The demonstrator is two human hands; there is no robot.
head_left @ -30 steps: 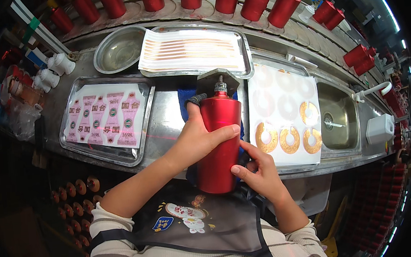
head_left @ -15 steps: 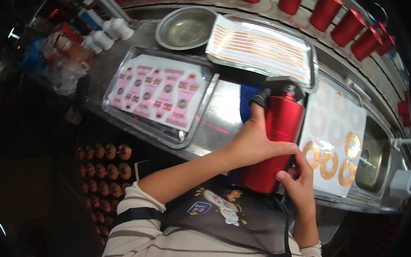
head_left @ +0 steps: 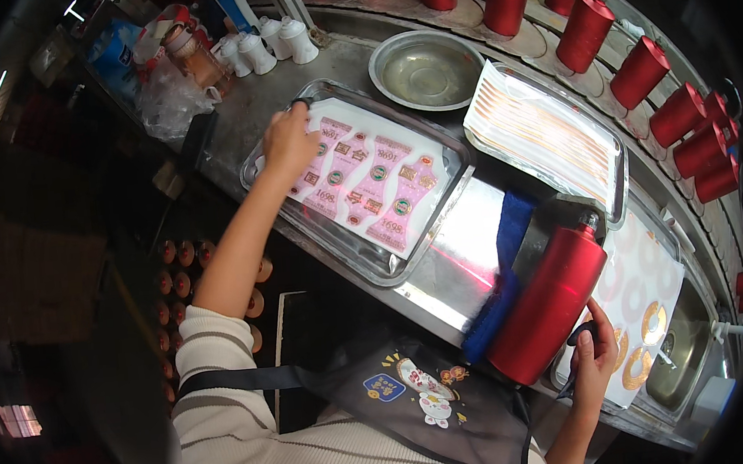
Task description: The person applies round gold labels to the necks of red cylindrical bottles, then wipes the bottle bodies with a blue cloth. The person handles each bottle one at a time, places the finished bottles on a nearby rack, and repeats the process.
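My left hand (head_left: 289,144) is over the left end of a white sheet (head_left: 435,153) of pink printed decals (head_left: 377,169), which lies in a metal tray (head_left: 401,275). Its fingers bend down against the sheet, with a black cover on one fingertip; what they pinch is hidden. A glossy red bottle (head_left: 550,303) leans at a slant on a dark stand, its narrow neck pointing away from me. Beside the bottle's right side is my right hand (head_left: 594,356), curled, with something dark at the thumb that I cannot make out. A blue cloth (head_left: 511,234) lies left of the bottle.
Behind stand a metal basin (head_left: 429,70) of liquid and a tray of gold-striped sheets (head_left: 547,131). On the right are a sheet with gold rings (head_left: 654,323) and a sink (head_left: 685,356). Red bottles (head_left: 584,32) line the curved rack. White small bottles (head_left: 257,53) stand far left.
My left hand has let go of the red bottle and moved left to the decal sheet. My right hand has shifted to the bottle's right side. The view has turned slightly left.
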